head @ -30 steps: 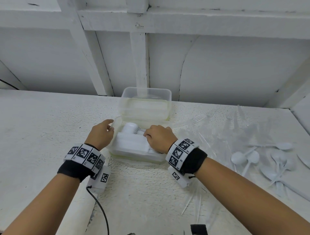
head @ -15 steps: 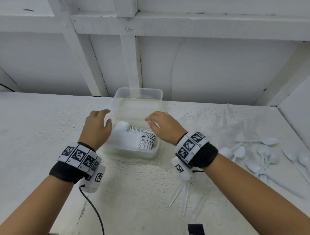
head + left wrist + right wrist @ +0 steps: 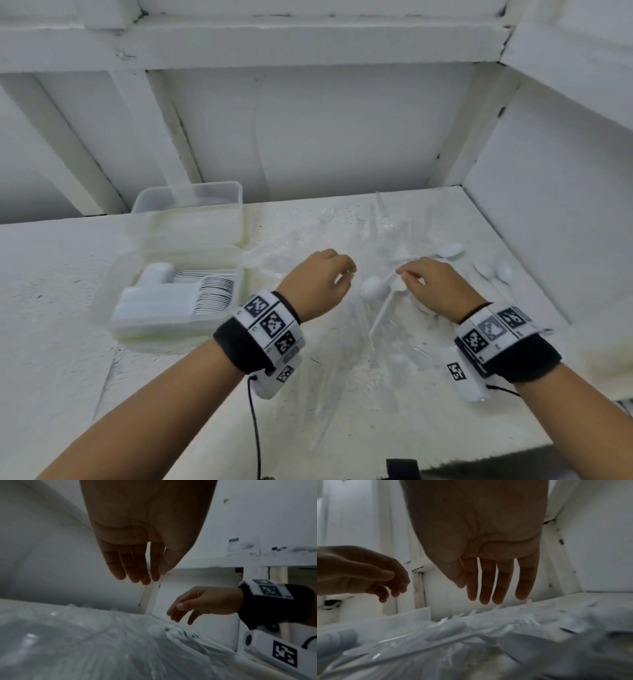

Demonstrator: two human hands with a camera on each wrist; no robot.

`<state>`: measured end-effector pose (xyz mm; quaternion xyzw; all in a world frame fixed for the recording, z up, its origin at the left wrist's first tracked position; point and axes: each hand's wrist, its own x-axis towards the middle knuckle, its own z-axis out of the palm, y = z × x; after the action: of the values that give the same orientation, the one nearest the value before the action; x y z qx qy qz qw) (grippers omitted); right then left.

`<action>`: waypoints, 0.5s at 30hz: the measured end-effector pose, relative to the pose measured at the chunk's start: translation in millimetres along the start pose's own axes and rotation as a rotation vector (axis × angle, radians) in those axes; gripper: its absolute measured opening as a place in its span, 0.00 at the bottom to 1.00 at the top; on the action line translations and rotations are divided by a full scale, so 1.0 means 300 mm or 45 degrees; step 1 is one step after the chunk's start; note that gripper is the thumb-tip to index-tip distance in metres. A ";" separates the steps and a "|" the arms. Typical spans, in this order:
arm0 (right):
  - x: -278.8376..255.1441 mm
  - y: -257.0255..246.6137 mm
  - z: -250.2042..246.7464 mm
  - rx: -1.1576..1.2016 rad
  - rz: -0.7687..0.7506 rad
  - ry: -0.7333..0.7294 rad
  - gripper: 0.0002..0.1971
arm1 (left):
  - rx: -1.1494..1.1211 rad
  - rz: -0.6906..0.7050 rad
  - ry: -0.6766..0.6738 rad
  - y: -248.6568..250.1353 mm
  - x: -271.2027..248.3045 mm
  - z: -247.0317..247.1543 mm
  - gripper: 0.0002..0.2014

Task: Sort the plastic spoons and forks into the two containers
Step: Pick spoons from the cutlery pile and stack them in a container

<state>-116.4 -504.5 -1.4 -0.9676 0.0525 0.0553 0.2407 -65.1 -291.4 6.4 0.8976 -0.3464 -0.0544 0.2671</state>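
Toward the right edge of the desk [image 3: 342,394], both the left hand [image 3: 317,282] and right hand [image 3: 436,286] hovered with fingers loosely extended, holding nothing, above scattered spoons [image 3: 373,289], while the containers [image 3: 178,298] stood at the desk's rear-left.

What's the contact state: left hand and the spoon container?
Apart. Head view shows the left hand well to the right of the spoon container, with a plain gap between them.

The right hand [image 3: 481,534] hangs with straight, spread fingers [image 3: 488,582] over blurred white plastic cutlery [image 3: 488,635] on the surface, the left hand [image 3: 359,574] loosely curled beside it.
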 end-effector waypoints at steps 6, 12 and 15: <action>-0.050 0.120 -0.001 -0.044 0.167 -0.066 0.14 | 0.341 -0.014 -0.343 0.097 0.125 0.159 0.17; -0.064 0.094 0.033 0.081 0.076 -0.132 0.14 | 0.549 -0.317 -0.287 0.097 0.169 0.208 0.25; -0.055 0.072 0.063 0.066 0.014 -0.216 0.16 | 0.509 -0.345 -0.327 0.084 0.172 0.211 0.25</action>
<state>-136.9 -513.3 -25.7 -0.9526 0.0387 0.1371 0.2689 -59.1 -368.4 -29.8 0.9564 -0.2581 -0.1335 0.0288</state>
